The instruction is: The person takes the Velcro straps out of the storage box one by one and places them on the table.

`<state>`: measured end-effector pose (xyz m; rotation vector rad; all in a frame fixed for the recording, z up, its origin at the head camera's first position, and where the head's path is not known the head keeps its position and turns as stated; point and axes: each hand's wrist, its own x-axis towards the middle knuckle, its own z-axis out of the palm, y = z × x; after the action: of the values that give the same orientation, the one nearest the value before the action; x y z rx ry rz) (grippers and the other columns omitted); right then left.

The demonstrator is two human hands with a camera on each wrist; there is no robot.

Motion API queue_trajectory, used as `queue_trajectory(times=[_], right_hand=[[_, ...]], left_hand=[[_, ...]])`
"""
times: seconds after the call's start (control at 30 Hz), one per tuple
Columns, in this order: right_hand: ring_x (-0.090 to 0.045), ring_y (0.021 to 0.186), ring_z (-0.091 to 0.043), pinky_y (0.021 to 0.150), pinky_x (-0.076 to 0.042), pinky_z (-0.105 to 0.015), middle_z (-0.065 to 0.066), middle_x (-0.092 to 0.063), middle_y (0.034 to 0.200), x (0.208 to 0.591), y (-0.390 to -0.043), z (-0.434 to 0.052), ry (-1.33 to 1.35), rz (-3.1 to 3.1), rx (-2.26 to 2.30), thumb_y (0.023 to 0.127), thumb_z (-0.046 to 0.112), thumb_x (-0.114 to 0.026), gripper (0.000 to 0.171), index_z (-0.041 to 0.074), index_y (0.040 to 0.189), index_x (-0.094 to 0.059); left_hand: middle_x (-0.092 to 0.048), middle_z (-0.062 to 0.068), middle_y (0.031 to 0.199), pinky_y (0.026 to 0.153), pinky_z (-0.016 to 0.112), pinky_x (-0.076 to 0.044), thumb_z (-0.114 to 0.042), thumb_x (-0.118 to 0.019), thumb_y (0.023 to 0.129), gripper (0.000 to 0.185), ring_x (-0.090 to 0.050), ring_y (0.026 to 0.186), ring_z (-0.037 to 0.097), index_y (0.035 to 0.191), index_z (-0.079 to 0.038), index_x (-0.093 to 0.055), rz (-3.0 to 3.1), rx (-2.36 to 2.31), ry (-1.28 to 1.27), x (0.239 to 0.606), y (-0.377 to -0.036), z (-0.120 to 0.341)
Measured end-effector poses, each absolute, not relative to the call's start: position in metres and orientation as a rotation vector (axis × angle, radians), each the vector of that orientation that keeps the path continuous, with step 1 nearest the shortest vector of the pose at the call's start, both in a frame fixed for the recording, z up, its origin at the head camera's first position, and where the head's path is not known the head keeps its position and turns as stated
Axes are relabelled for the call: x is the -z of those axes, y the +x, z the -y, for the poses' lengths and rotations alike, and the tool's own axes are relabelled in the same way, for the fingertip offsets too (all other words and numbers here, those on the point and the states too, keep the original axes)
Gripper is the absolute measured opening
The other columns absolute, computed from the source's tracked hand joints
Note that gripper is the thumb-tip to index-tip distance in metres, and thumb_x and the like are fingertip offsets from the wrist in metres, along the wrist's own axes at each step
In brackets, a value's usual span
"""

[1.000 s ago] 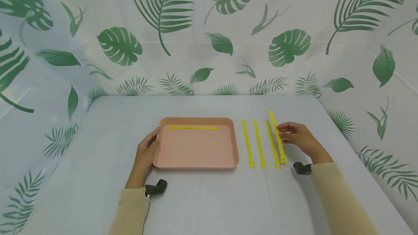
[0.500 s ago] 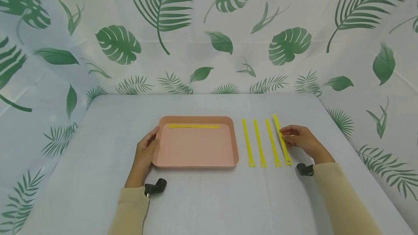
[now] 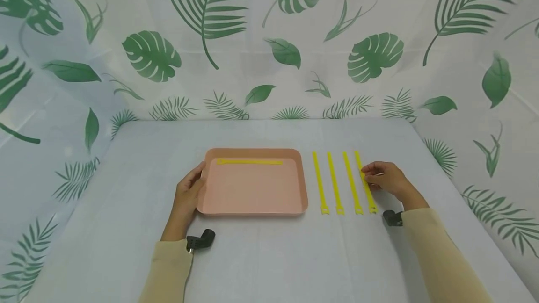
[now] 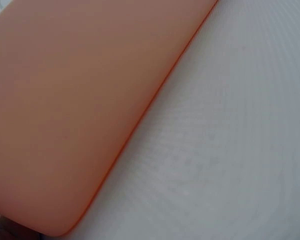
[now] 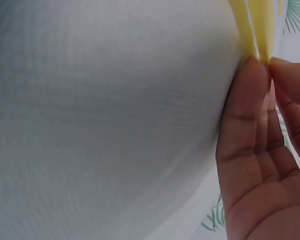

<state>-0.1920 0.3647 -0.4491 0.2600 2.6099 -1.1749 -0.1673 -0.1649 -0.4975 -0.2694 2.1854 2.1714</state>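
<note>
Three yellow ties lie between the right hand and the tray.

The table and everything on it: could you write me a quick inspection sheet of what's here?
Surface: table under a pale grey cloth.
Job's things: pink tray with one yellow strap lying along its far side; four yellow straps in a row to its right, the rightmost strap in a pinch.
Clutter: nothing seen.
Hands: left hand rests on the tray's left edge; right hand pinches the rightmost strap.
Cables: thin cable by the left sleeve.
Surroundings: leaf-print curtain behind and at the sides.
</note>
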Motion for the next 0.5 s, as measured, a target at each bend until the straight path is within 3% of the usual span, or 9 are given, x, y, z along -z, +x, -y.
queue_trajectory(times=[0.3,0.5], right_hand=[[-0.064,0.087,-0.019,0.07,-0.059,-0.022,-0.016,-0.065,0.106,0.448,-0.1916,-0.3655,0.264,-2.659,1.119,0.104,0.004,-0.07,0.031,-0.012,0.129,-0.064],[-0.065,0.093,-0.022,0.072,-0.059,-0.023,-0.023,-0.066,0.117,0.4428,-0.1911,-0.3622,0.231,-2.694,1.112,0.106,0.007,-0.067,0.031,-0.01,0.131,-0.064]], left_hand=[[-0.045,0.011,0.168,0.1,0.012,-0.045,-0.007,-0.054,0.112,0.052,-0.041,0.152,0.023,0.163,-0.009,-0.048,-2.167,-2.2,-0.245,0.496,-0.1663,0.1652],[-0.045,0.01,0.169,0.1,0.012,-0.045,-0.008,-0.054,0.112,0.052,-0.041,0.152,0.023,0.163,-0.009,-0.049,-2.174,-2.2,-0.244,0.4964,-0.1665,0.1647]])
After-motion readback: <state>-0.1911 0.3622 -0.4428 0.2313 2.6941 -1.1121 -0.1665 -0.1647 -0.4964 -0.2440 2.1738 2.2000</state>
